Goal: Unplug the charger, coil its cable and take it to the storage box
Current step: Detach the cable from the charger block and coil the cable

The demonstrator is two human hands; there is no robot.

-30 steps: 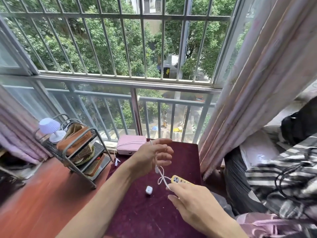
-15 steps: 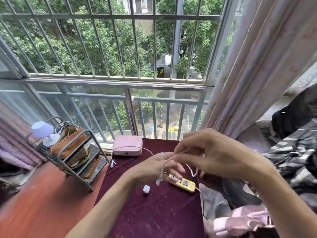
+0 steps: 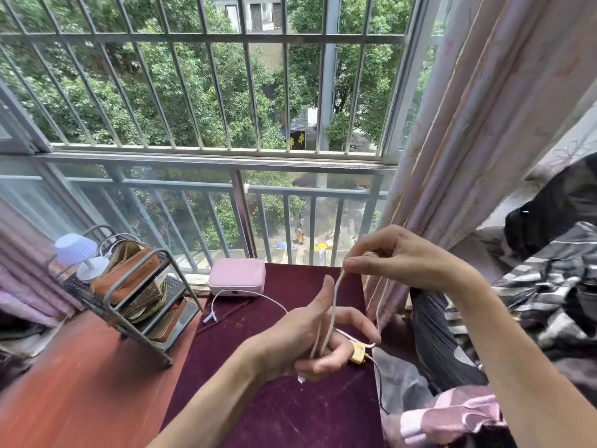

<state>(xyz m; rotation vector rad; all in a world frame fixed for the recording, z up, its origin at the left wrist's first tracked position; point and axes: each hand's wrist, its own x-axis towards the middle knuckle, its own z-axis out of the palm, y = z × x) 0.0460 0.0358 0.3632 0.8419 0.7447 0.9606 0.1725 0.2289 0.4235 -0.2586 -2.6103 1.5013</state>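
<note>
Cable (image 3: 332, 305), hands, pink box (image 3: 236, 277) behind

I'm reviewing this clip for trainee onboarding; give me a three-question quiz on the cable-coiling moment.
1. True or false: the right hand pinches the thin white charging cable above the dark red velvet tabletop.
2. Which hand do the cable loops run down into? A) left hand B) right hand C) neither
3. Fill in: the small yellow power strip lies partly hidden behind the ___ hand.

Key: 1 true; 2 A; 3 left. The pink rectangular zip case sits at the table's far edge, with a white cable running along the tabletop in front of it.
</note>
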